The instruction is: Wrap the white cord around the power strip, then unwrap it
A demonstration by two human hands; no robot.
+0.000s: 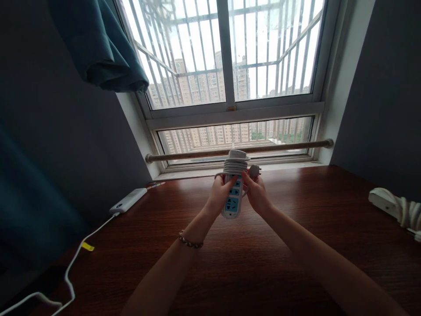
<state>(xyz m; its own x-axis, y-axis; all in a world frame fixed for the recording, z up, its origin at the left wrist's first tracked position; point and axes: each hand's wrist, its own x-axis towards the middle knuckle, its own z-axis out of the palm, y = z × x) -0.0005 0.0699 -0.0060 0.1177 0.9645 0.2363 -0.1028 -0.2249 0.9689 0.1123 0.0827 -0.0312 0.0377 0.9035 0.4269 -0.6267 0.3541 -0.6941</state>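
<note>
I hold a white power strip point(233, 202) with blue sockets upright over the wooden table point(296, 245). Its grey cord point(234, 166) is wound in coils around the strip's upper half. My left hand point(221, 193) grips the strip's left side, thumb laid on its front. My right hand point(255, 191) is closed on the right side, where the cord's end with the plug point(254, 170) sticks out above the fingers. A beaded bracelet point(190, 241) sits on my left wrist.
A white power bank point(128, 201) lies at the table's back left, its white cable point(70, 267) trailing toward me with a yellow tag. Another white strip with wound cord point(396, 207) lies at the right edge. A barred window and wooden rod point(237, 150) stand behind.
</note>
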